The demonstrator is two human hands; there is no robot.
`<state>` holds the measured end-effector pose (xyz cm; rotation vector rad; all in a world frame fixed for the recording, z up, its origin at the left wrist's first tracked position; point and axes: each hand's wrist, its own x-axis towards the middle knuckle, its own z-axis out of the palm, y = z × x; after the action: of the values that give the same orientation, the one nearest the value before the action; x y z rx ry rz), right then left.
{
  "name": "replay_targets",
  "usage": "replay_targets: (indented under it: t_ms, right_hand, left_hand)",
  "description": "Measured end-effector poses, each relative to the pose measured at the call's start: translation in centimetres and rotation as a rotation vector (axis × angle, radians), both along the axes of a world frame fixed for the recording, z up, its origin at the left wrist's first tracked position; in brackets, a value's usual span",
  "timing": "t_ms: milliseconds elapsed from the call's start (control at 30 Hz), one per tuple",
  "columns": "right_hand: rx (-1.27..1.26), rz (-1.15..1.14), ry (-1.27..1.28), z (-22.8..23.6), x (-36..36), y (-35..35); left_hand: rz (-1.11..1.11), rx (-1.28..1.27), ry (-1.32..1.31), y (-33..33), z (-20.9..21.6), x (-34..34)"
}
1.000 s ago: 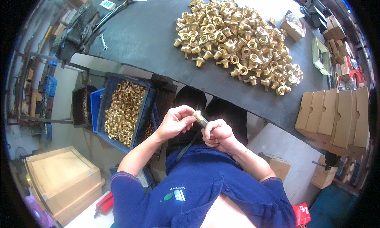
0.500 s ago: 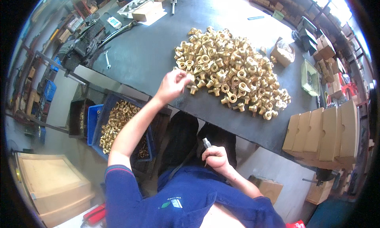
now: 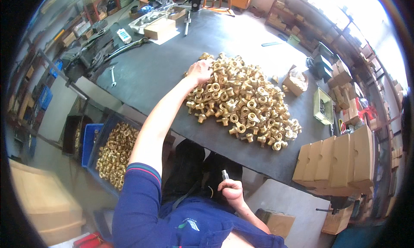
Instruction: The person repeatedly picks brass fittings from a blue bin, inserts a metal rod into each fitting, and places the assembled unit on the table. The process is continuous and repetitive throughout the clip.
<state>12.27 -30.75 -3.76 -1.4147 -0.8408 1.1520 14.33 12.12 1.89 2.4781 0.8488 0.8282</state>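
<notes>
A big heap of brass fittings point(image 3: 246, 99), each with a ring-shaped eye and a stub, lies on the dark tabletop point(image 3: 148, 82). At the heap's far left edge is my left hand point(image 3: 200, 72), its arm stretched across the table edge. Its fingers are curled in among the fittings, and the fingertips are hidden, so what they pinch does not show. Low in front of my body, my right hand point(image 3: 232, 191) is closed around a short silver metal cylinder point(image 3: 225, 174), which points up from the fist.
Below the table's left side stands a blue bin point(image 3: 92, 140) beside a dark crate of brass fittings point(image 3: 115, 153). A spanner point(image 3: 113, 77) lies left of the heap. Cardboard boxes point(image 3: 334, 159), a small open carton point(image 3: 296, 81) and a green tray point(image 3: 322, 106) sit to the right.
My left hand has moved from the heap's near left side to its far left edge. My right hand still holds the metal cylinder. The whole view has shifted somewhat.
</notes>
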Motion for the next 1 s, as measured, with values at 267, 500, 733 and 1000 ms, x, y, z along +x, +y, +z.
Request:
replay_targets:
  t_ms: [267,500,733,1000]
  right_hand:
    - [-0.021,0.041,0.045,-0.4,-1.6,0.8]
    - [-0.135,0.150,0.046,-1.5,-2.2,2.3]
    - [-0.149,0.175,-0.033,-0.1,-3.2,4.0]
    - [-0.207,0.122,-0.010,-0.2,-3.7,2.9]
  left_hand:
    - [0.078,-0.281,-0.137,-5.0,0.4,-19.0]
    - [0.400,-0.653,-0.081,-10.5,-15.0,-40.5]
    - [0.593,-0.607,0.395,-10.2,-21.2,-39.7]
    - [0.500,-0.446,0.702,-5.7,-23.1,-34.9]
